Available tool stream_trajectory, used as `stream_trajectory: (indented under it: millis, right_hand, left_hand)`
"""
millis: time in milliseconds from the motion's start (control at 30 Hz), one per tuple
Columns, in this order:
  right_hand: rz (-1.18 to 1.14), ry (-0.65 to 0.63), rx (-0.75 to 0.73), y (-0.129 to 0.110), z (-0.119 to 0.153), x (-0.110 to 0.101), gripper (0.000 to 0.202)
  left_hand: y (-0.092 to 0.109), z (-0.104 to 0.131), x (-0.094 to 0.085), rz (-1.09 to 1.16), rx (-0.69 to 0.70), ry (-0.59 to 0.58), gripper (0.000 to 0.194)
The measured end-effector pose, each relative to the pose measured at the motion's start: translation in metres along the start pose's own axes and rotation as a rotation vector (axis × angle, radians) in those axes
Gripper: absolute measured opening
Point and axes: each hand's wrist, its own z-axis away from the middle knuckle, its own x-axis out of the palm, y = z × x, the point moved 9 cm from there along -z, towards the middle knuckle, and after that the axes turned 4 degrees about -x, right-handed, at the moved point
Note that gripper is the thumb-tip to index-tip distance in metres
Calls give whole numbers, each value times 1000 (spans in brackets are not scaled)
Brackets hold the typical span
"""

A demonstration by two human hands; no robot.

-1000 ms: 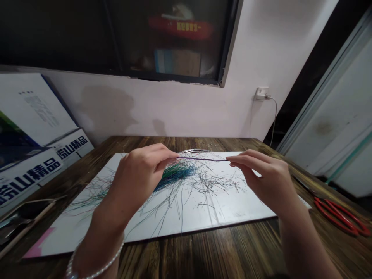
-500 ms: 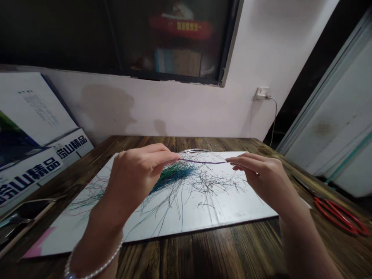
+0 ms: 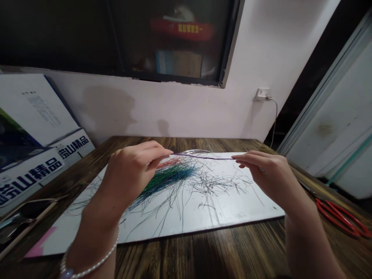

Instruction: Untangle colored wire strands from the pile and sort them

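Note:
A thin purple wire (image 3: pixel 203 157) stretches nearly level between my two hands, sagging slightly. My left hand (image 3: pixel 133 166) pinches one end between thumb and fingertips; a beaded bracelet (image 3: pixel 95 267) circles that wrist. At the other end, my right hand (image 3: pixel 267 170) pinches the wire the same way. Both hands hover over a white board (image 3: pixel 226 209). On it lies a bundle of green and blue wires (image 3: pixel 168 176), with some red strands (image 3: pixel 170 163) behind. Short dark clippings (image 3: pixel 215 184) are scattered to the right of the bundle.
Red-handled scissors (image 3: pixel 340 217) lie at the right on the wooden table (image 3: pixel 203 252). A metal ring or coil (image 3: pixel 194 151) sits at the board's far edge. White boxes (image 3: pixel 43 166) stand at the left, near a dark object with a strap (image 3: pixel 29 217). A plugged socket (image 3: pixel 263 95) is on the wall.
My hands have moved apart, the left leftward and the right rightward, so a longer stretch of purple wire shows between them. Red strands now show beside my left hand.

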Motion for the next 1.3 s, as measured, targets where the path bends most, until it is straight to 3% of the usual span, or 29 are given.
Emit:
stream_trajectory:
  millis: [300, 433, 600, 833, 967, 1167, 1300]
  right_hand:
    - [-72, 94, 22, 0, 4, -14, 33]
    - [-53, 171, 25, 0, 3, -22, 22]
    - [5, 173, 27, 2, 2, -22, 15]
    - [-73, 140, 13, 3, 2, -18, 31]
    - [-95, 149, 8, 2, 1, -17, 27]
    - [6, 216, 21, 12, 1, -24, 11]
    - [32, 237, 26, 14, 2, -30, 12]
  left_hand:
    - [5, 0, -11, 5, 45, 64, 17]
    - [-6, -3, -9, 3, -28, 58, 15]
    - [-19, -4, -6, -16, -81, 51, 14]
    - [-14, -3, -14, -104, -84, 60, 20]
    - [-8, -2, -24, -94, -50, 111, 24]
    - [-11, -3, -29, -10, 36, 242, 14]
    - [-15, -3, -28, -11, 18, 239, 9]
